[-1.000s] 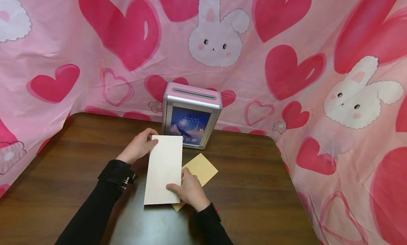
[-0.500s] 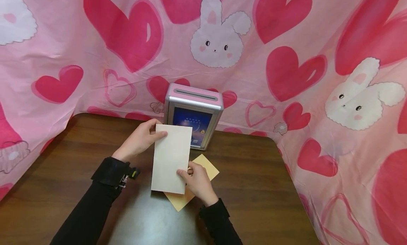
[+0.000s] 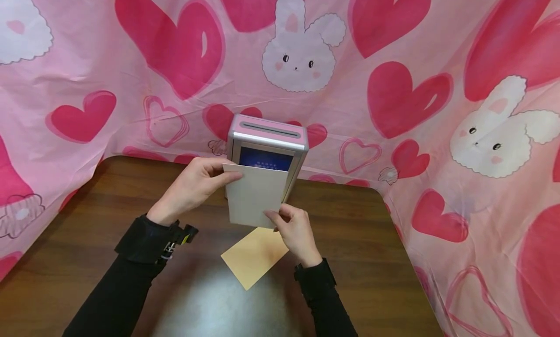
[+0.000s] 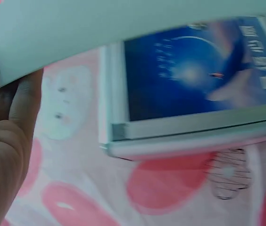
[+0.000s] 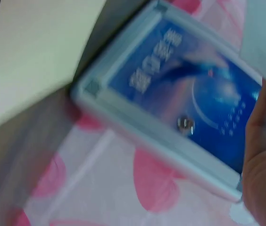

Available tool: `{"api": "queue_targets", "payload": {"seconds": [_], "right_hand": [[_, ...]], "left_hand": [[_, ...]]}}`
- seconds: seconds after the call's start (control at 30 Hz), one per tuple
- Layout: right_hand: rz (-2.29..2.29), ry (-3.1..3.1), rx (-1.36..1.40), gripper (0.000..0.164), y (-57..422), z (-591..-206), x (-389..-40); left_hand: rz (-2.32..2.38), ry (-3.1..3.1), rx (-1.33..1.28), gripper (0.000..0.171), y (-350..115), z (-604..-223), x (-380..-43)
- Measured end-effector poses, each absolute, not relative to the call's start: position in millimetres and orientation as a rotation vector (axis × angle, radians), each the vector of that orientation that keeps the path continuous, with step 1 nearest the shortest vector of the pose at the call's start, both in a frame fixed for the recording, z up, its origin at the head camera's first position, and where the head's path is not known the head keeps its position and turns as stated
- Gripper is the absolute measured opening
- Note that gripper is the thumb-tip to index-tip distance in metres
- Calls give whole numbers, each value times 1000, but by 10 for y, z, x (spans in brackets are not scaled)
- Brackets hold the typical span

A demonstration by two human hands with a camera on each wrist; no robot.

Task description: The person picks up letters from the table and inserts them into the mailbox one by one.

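Note:
A plain white rectangular piece of paper (image 3: pixel 255 196) is held up in the head view, tilted in front of a slotted box (image 3: pixel 269 141). My left hand (image 3: pixel 188 186) pinches its upper left corner, thumb on the near face. At the lower right edge, my right hand (image 3: pixel 299 232) pinches it between thumb and fingers. The box has a pink top with a long slot, silver edges and a blue picture front, whose lower part the paper hides. Across the top of the left wrist view, the white paper (image 4: pixel 76 28) overlaps the box front (image 4: pixel 180 70).
A yellowish square of paper (image 3: pixel 253 259) lies on the brown wooden table (image 3: pixel 358 259), nearer me than the box. Behind the table hangs a pink cloth (image 3: pixel 245 74) with hearts and rabbits, the box standing close to it.
Both hands have lifted the white paper up and to the right, toward the box, and its top has tipped back. More of the yellowish paper shows. The box stays in place.

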State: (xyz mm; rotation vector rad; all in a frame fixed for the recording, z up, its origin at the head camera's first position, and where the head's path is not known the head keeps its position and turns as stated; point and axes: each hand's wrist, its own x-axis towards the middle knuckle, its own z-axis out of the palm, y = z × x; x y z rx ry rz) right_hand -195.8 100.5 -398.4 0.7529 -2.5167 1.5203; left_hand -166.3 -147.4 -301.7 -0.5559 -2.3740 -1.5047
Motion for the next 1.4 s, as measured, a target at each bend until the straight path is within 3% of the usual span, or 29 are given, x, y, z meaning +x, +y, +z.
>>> {"api": "queue_targets", "payload": {"seconds": [0.3, 0.8, 1.13, 1.4], "right_hand": [[1342, -2262, 887, 15, 1128, -3816, -2098], [1184, -2015, 962, 16, 1232, -3154, -2404], [1187, -2036, 909, 19, 1095, -2688, -2316], [1201, -2106, 856, 23, 1090, -2792, -2710]], "left_hand": [[-1372, -2239, -681, 18, -1381, -2733, -1510], [-1166, -1973, -910, 32, -1372, -2279, -1323], [-1070, -1990, -918, 35, -1363, -2086, -1305], [-1023, -1962, -947, 36, -1370, -2050, -1342]]}}
